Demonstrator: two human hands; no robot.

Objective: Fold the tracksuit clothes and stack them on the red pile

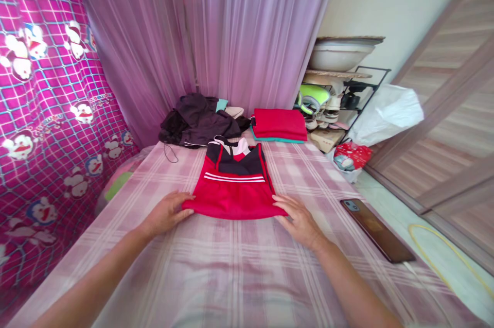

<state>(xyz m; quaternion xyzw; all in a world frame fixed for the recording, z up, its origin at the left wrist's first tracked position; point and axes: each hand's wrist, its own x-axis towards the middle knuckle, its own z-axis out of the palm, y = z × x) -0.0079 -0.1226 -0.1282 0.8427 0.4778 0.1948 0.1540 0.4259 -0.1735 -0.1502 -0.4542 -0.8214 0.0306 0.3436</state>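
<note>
A red and dark garment (233, 196) with white stripes lies partly folded on the plaid cloth (216, 276), its collar facing away from me. My left hand (168, 212) pinches the near left corner of its red part between thumb and fingers. At the near right corner, my right hand (299, 220) has the red fabric between its thumb and fingers in the same way. Behind the garment is a heap of dark clothes (204, 119). To the right of that heap sits a folded red stack (280, 123) with a teal layer underneath.
A phone (378, 230) with a cable lies near the right edge. Beyond that edge stand a rack (372, 91) with basins and shoes, a white bag (389, 111) and a red bag (353, 155). Purple curtains (239, 29) hang behind; a patterned pink curtain (50, 127) hangs left.
</note>
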